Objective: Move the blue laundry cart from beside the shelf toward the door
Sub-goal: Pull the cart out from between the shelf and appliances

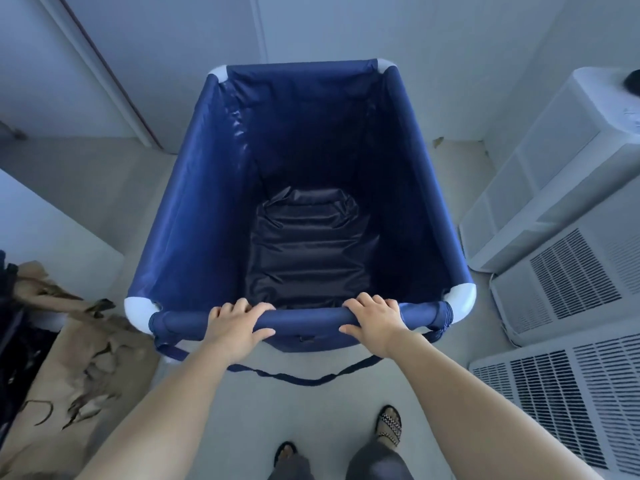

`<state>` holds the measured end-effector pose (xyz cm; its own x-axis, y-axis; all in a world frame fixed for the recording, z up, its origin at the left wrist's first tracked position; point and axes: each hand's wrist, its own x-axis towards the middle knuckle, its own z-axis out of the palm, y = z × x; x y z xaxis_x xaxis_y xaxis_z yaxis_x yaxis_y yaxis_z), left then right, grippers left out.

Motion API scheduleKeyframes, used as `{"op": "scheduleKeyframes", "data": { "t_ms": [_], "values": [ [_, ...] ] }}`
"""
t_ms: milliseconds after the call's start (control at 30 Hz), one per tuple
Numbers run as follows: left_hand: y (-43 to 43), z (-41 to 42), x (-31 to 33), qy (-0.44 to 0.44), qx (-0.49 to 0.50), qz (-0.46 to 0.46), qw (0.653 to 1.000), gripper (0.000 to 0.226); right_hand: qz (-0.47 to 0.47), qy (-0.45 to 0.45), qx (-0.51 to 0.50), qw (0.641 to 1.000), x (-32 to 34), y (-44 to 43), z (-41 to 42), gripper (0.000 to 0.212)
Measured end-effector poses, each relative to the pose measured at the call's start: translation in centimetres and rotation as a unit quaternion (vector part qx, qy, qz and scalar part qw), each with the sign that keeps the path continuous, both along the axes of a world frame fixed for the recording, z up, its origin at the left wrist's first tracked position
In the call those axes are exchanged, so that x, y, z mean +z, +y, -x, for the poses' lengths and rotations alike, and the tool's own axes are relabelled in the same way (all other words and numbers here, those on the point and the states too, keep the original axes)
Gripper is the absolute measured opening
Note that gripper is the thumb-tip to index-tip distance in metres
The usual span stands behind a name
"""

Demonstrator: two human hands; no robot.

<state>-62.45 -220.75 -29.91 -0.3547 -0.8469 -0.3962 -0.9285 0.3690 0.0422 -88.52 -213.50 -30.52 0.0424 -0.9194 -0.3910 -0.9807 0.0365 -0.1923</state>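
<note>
Seen from above, the left hand (239,322) and the right hand (372,317) are both closed over the near top rail (304,320) of a blue laundry cart (194,209), fingers curled over the inner edge, thumbs on the outer side. The arms reach forward from the bottom of the view. A loose strap (304,378) hangs below the rail. The cart stands on the floor (104,174) directly in front of the person, whose sandalled feet (389,424) are just behind it. It looks empty apart from its dark lining. White appliances with vent grilles (568,271) sit close on the right; crumpled brown paper (83,355) lies on the left. Ahead, past the cart, are pale wall panels, one possibly a door (86,57). The cart appears gripped and ready to push; how much distance remains cannot be told.
</note>
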Motion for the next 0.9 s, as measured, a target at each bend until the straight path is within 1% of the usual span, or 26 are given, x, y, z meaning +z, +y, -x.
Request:
{"op": "scheduleKeyframes", "data": {
  "t_ms": [167, 433, 633, 900],
  "values": [
    [-1.2, 2.5, 0.5, -0.021, 0.028, 0.021, 0.999, 0.041, 0.005, 0.025, 0.06, 0.998, 0.0, -2.9, 3.3, 0.046],
    [-1.6, 5.5, 0.5, -0.067, 0.065, 0.008, 0.996, 0.046, -0.004, 0.011, 0.135, 0.991, 0.3, -6.5, 6.8, 0.049],
    [-0.8, 7.5, 0.2, -0.067, 0.105, 0.002, 0.992, 0.045, 0.0, 0.012, 0.176, 0.984, 0.4, -8.1, 9.0, 0.048],
    [-1.0, 9.7, 0.5, -0.039, 0.148, -0.043, 0.987, 0.045, 0.026, 0.028, 0.217, 0.975, 0.0, -10.7, 11.4, 0.05]
  ]
}}
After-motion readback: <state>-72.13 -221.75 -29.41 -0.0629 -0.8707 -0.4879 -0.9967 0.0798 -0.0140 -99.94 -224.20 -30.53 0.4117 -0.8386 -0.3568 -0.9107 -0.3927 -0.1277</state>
